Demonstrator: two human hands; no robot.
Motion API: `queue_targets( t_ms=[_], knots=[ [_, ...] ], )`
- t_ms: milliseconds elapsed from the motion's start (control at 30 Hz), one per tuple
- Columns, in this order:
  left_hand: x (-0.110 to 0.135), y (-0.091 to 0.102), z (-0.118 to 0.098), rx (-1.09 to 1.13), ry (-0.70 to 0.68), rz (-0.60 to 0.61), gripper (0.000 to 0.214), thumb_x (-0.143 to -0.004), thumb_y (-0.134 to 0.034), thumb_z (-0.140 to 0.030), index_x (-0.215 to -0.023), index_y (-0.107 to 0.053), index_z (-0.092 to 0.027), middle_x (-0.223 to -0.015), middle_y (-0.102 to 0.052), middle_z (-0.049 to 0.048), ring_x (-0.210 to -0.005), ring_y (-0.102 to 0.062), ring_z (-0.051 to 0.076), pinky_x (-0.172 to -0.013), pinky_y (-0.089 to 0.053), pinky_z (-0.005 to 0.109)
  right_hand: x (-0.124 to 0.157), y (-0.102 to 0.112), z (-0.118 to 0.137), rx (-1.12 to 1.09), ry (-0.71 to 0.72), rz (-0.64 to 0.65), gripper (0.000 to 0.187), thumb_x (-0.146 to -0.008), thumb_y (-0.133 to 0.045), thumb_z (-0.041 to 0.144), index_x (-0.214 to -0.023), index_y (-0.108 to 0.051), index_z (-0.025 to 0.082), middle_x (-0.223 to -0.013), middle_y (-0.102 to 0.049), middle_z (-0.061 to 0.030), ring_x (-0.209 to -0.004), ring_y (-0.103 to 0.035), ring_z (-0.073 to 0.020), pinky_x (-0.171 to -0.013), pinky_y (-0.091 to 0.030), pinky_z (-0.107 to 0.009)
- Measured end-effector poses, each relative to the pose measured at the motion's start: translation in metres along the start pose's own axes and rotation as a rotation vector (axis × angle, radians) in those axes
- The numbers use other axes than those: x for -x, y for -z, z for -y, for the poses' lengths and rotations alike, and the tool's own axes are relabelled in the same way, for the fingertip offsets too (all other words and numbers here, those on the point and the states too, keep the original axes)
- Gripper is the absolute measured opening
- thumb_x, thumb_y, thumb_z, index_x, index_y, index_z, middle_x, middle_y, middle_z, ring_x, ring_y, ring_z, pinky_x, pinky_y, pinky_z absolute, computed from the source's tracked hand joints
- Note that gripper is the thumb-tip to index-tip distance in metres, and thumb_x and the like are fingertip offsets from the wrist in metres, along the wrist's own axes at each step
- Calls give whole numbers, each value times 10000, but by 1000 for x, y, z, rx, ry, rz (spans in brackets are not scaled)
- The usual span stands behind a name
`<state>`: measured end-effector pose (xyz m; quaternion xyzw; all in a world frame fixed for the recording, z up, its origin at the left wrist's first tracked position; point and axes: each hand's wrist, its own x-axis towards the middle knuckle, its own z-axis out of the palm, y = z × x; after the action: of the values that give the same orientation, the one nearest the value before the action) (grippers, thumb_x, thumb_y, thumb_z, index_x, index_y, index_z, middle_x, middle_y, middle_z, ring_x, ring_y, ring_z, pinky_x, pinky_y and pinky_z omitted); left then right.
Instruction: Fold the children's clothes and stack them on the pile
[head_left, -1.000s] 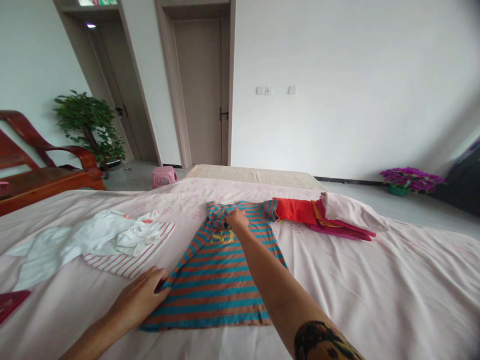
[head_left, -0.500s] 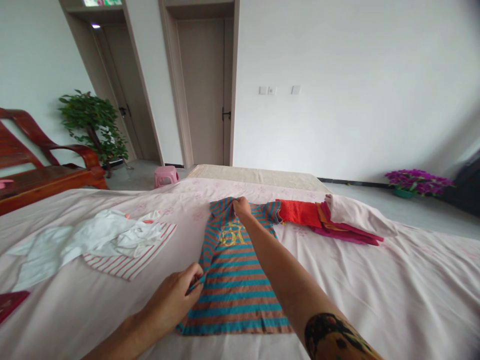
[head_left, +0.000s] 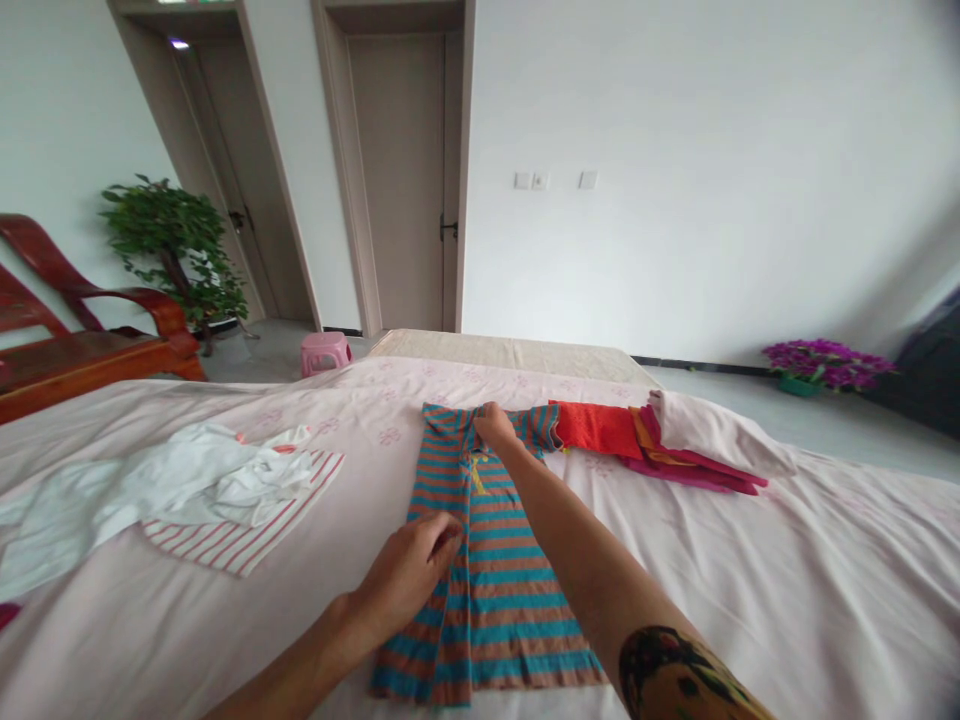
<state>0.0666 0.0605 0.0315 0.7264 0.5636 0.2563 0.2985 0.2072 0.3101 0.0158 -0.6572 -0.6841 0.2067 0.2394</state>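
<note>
A teal and brown striped shirt (head_left: pixel 495 590) lies flat on the pink bed sheet (head_left: pixel 787 560) in front of me. Its left side is folded in over the middle. My left hand (head_left: pixel 409 575) is closed on that folded edge, halfway down the shirt. My right hand (head_left: pixel 495 425) reaches far forward and pinches the cloth at the collar. A tattoo shows on my right forearm near the bottom edge.
A white garment (head_left: pixel 165 480) lies on a red-and-white striped one (head_left: pixel 240 525) at the left. Folded red, orange and pink clothes (head_left: pixel 660 440) are stacked right of the shirt. Beyond the bed are a wooden chair (head_left: pixel 67 340), a plant (head_left: pixel 176 245), a pink stool (head_left: pixel 324 350) and purple flowers (head_left: pixel 825 360).
My left hand has carried the shirt's left side rightwards and folded it over the middle, hiding most of the yellow print. My right hand has stayed at the collar.
</note>
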Motion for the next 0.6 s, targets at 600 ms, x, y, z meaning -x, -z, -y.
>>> queue_targets(
  t_ms=[600],
  knots=[
    [8,-53,29,-510,-265,-59,669,-894,-574,-457,-1511,-345,-336,-1611,-270,78,-1473,-254,336,-1172,-258,601,43,-15,-22,341,453,64,498,-967,-462,422,-1424,-471,223,-1527,-417,-91,-1440,-288,-240,-1175,-186,-401]
  ],
)
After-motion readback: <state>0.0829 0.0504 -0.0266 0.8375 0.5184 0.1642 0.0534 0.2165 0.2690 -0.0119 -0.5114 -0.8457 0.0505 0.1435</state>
